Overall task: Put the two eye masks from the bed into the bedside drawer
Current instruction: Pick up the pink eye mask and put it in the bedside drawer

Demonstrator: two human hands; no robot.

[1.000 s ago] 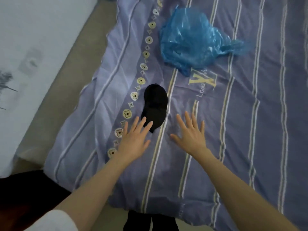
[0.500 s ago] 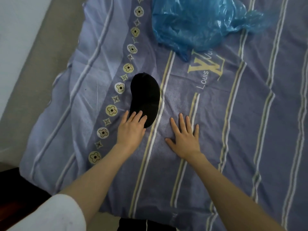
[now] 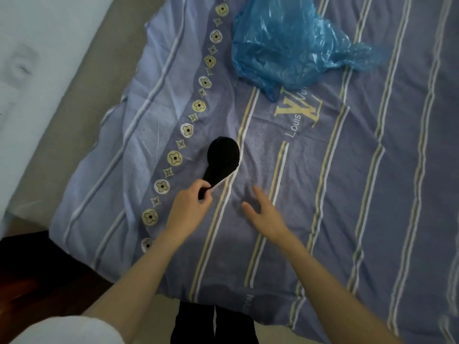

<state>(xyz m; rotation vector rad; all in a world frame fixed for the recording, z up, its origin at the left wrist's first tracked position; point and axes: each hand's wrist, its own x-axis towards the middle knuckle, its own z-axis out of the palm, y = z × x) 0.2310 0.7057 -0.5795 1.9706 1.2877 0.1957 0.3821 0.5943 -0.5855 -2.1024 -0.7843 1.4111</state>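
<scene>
A black eye mask (image 3: 222,160) lies on the purple striped bed cover (image 3: 347,194). My left hand (image 3: 190,209) pinches its near end, which is lifted slightly off the cover while the far end rests on the bed. My right hand (image 3: 263,212) hovers just right of it with fingers spread and nothing in it. I see only one black mask; whether a second lies beneath it I cannot tell. No drawer is in view.
A crumpled blue plastic bag (image 3: 285,45) sits on the bed beyond the mask. A beige mattress edge (image 3: 74,95) and a pale wall (image 3: 29,70) run along the left. Something dark sits low at the bottom left (image 3: 29,281).
My left hand went from resting flat on the mask's near end to pinching and lifting it. My right hand rose off the cover and turned on edge.
</scene>
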